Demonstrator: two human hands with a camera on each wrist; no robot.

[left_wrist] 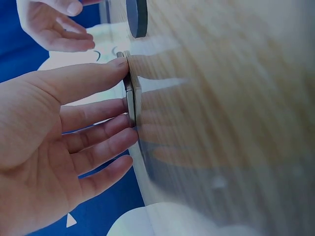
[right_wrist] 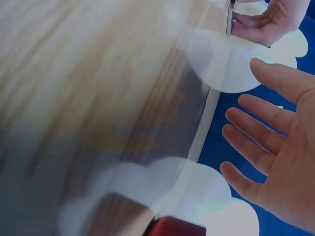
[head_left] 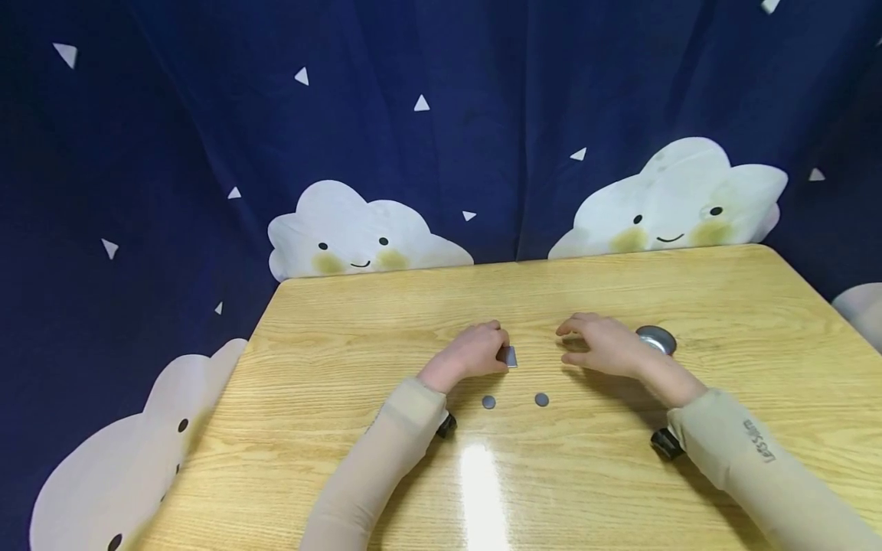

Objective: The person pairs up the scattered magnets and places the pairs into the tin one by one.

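Presently: left hand point(head_left: 472, 353) pinched small grey plate point(head_left: 511, 357) upright on tabletop point(head_left: 386, 321), near two grey discs point(head_left: 488, 402); right hand point(head_left: 601, 344) hovered empty, fingers spread. Risk: thin plate on edge could tip flat or slip

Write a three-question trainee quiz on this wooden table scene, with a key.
1. True or false: the left hand holds a thin grey square plate standing on edge on the light wooden table.
2. How many small grey round discs lie on the table between the forearms?
A. one B. two C. four
3. Fill in: the round shiny metal piece lies beside the ___ hand.

Key
1. True; the left wrist view shows the fingertips on the plate's edge.
2. B; the second disc lies apart from the first.
3. Right; the right hand hovers with relaxed fingers, holding nothing.
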